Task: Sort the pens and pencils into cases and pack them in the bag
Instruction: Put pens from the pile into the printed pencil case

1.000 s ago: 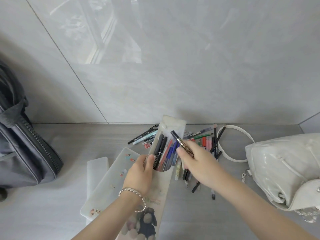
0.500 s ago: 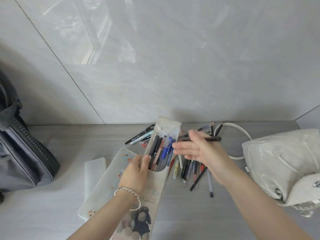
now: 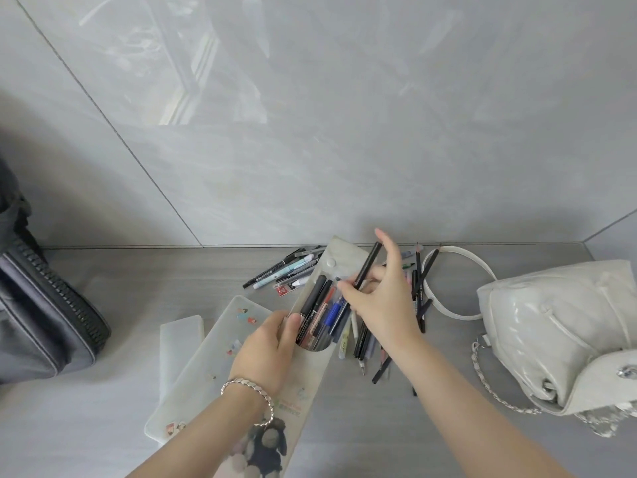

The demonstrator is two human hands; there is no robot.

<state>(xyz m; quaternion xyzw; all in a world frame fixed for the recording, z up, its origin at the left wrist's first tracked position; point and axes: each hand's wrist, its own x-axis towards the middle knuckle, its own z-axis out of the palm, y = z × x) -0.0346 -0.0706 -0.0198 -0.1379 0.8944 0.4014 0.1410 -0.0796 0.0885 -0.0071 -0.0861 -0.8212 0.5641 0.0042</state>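
Note:
My left hand (image 3: 267, 346) grips the left edge of a long translucent pencil case (image 3: 312, 377) with a cartoon print, holding its mouth open. Several pens (image 3: 319, 313) stick out of the case. My right hand (image 3: 377, 298) pinches a black pen (image 3: 368, 265) held tilted over the case's open flap (image 3: 339, 260). Loose pens and pencils (image 3: 363, 339) lie on the floor right of the case, partly under my right hand. Another small heap of pens (image 3: 286, 269) lies left of the flap. A white bag (image 3: 565, 332) lies at the right.
A second translucent case (image 3: 220, 343) lies under my left forearm, and a small frosted case (image 3: 179, 343) sits beside it. A dark zipped backpack (image 3: 41, 319) stands at the far left. The tiled wall rises just behind the pens. The white bag's strap (image 3: 458, 257) loops near the pencils.
My right hand took a black pen from the loose pile and brought it left over the case's flap, tilting it upright. The left hand kept holding the case.

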